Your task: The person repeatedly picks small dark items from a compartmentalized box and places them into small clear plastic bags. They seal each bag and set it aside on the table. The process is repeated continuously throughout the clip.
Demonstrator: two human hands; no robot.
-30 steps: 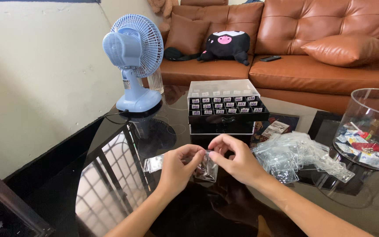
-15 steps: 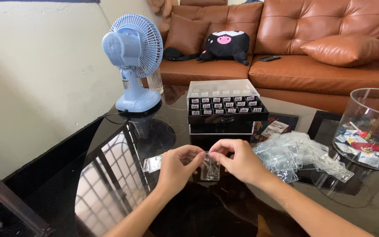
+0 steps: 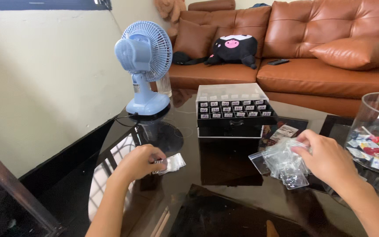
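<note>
Home living room, brown leather sofa (image 3: 312, 66) with cushions across the top of the frame, black plush toy (image 3: 233, 49) on its seat, blue desk fan (image 3: 144, 66) at upper left, glossy dark glass bench (image 3: 224, 175) below

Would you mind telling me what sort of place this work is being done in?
Most likely a home living room: a brown leather sofa with cushions and a black plush toy stands behind a dark glass coffee table, and a small blue desk fan sits on the table.
</note>
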